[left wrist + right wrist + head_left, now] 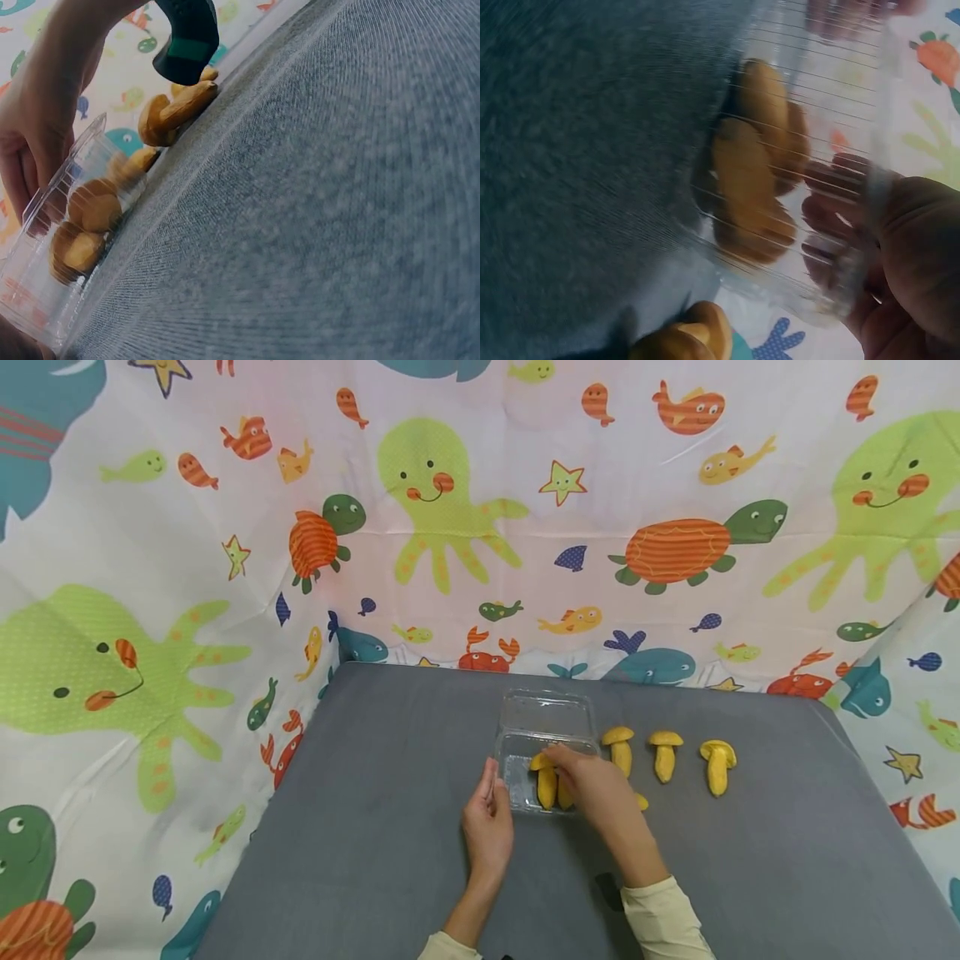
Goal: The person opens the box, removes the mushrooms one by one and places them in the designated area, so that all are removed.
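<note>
A clear plastic clamshell box (517,783) lies with its lid (546,717) folded back. Inside sit two yellow toy mushrooms (546,787), side by side; their caps show through the plastic in the left wrist view. My right hand (596,785) reaches over the box's rim, and its loosely bent fingers (829,206) are close above the mushroom caps with a small gap. At the box's left side my left hand (489,827) rests its fairly straight fingers and thumb against the wall. Its fingertips (840,16) also appear beyond the plastic in the right wrist view.
Right of the box, three more mushrooms (665,757) stand apart in a row on the grey cloth-covered table (375,827). Another yellow piece (642,802) peeks out beside my right wrist. A sea-animal curtain (525,527) surrounds the table's back and sides.
</note>
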### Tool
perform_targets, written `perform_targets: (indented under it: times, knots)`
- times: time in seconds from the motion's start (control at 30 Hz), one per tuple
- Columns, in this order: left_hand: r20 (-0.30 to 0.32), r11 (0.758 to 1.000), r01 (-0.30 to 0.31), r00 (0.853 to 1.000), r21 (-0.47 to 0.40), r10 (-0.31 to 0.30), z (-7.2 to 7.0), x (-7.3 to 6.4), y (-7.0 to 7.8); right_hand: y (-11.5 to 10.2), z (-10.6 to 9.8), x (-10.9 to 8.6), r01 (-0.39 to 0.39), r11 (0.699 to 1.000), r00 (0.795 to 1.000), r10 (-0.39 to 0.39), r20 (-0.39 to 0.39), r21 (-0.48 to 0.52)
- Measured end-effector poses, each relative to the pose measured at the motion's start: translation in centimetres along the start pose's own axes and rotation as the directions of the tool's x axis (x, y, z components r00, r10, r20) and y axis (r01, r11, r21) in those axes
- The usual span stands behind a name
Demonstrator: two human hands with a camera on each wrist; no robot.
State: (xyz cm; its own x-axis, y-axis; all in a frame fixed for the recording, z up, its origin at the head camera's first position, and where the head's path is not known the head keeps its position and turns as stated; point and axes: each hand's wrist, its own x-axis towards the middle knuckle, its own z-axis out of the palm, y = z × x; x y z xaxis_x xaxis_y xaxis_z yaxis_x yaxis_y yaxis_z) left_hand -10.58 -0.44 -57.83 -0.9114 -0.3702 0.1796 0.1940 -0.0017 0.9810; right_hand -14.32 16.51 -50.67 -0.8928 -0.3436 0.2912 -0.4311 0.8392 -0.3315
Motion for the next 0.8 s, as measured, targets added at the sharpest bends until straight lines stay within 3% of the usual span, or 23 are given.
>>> perform_targets:
  times: [0.3,0.8]
  knots:
    - [0.013,0.999,0.033,0.999,-0.004,-0.032,-0.2,0.0,0.2,0.1,1.1,0.4,-0.014,0.996,1.0,0.016,0.025,-0.09]
    - [0.049,0.999,0.052,0.997,0.013,-0.053,-0.4,-0.1,0.6,0.3,2.3,0.7,-0.038,0.99,0.998,0.031,-0.051,-0.136]
